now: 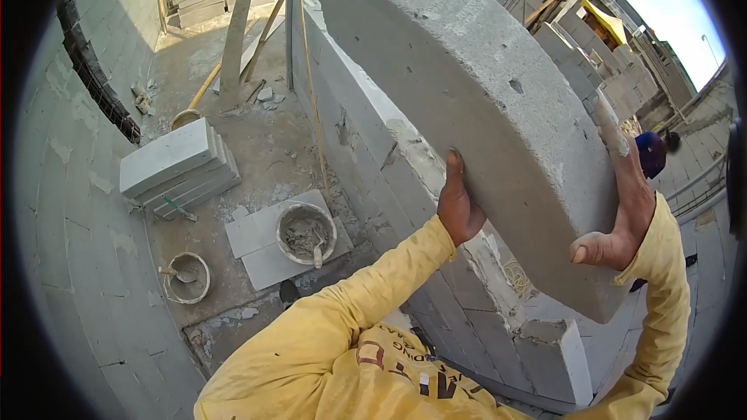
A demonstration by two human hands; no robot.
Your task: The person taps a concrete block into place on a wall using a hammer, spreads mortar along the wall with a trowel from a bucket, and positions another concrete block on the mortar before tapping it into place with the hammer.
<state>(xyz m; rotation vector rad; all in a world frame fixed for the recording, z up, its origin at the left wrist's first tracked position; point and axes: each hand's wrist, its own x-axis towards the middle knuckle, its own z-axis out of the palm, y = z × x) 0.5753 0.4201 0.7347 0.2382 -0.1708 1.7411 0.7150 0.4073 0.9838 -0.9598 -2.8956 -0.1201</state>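
Floor (264, 136) of dusty grey lies between block walls; a mortar bucket (278, 235) sits on flat blocks. Tilted over the low wall (467, 342), the big concrete block (459, 116) is held up: left hand (459, 206) thumbs its side, fingers hidden; right hand (626, 214) spreads around its end. Yellow shirt (389, 362) reads "DING".

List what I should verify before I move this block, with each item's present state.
1. Left hand on the block: ok, thumb against its side face.
2. Right hand on the block: ok, at its near end.
3. Wall top even: not ok, rough and ragged.
4. Block off the wall: cannot tell, contact points hidden.
5. Underside of block undamaged: cannot tell, not fully visible.
6. Buckets off the wall: ok, both down beside it.
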